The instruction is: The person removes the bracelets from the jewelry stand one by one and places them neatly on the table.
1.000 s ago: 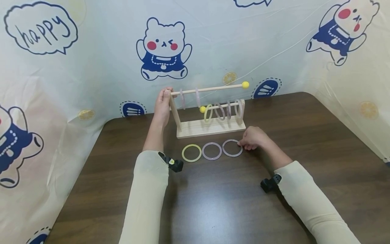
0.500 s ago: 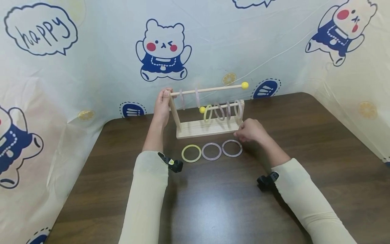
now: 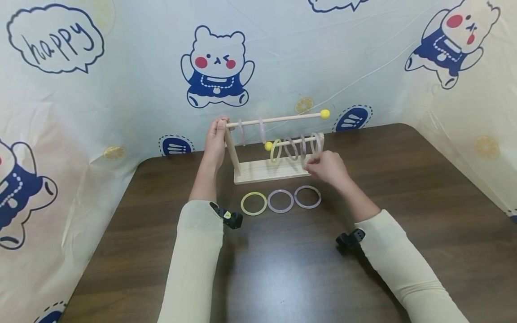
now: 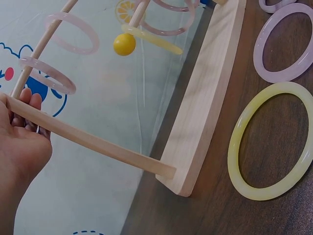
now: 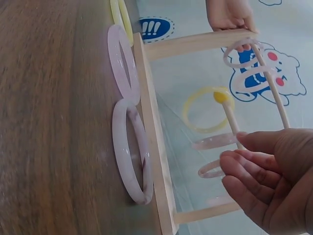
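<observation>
A wooden rack [image 3: 254,171] stands on the table, with an upper and a lower rod, each tipped by a yellow ball. My left hand [image 3: 216,141] grips the top of its left post [image 4: 93,142]. Two pale pink bangles [image 4: 73,34] hang on the upper rod. On the lower rod hang a yellow bangle [image 3: 276,150] and several pinkish ones [image 3: 291,148]. My right hand [image 3: 329,168] is in front of the rack's right end, close to those bangles. In the right wrist view its fingers [image 5: 249,191] are loosely bent, with nothing visible between them and the thumb.
Three bangles lie in a row before the rack: a yellow one [image 3: 243,204], a purple one [image 3: 269,204] and a paler purple one [image 3: 296,198]. The brown table [image 3: 282,269] meets a cartoon-printed cloth [image 3: 141,89] behind and at the sides.
My right hand has left the rightmost bangle on the table and moved up and left to the rack's lower rod. The left hand keeps its grip; the bangles stay in place.
</observation>
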Tool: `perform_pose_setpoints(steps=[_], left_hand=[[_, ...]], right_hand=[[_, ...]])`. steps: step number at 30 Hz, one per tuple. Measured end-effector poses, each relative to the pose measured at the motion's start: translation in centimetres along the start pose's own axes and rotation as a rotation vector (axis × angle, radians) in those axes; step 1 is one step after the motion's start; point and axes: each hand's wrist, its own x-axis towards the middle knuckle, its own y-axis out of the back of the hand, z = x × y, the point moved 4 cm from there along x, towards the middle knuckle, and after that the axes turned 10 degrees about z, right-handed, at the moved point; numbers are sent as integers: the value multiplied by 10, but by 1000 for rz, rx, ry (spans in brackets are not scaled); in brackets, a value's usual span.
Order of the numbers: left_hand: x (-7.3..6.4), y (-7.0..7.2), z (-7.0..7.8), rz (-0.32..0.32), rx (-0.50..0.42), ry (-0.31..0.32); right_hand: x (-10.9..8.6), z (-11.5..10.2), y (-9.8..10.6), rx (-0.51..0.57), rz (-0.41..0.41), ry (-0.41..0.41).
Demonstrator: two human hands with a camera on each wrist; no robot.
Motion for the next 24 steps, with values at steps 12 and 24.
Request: perform_pose_setpoints(steps=[12, 24], left_hand=[[-1, 0, 1, 1, -16, 11], [0, 0, 1, 6, -44, 13]], right_hand=[[2, -10, 0, 99, 141, 46], [15, -29, 1, 159, 139, 75]])
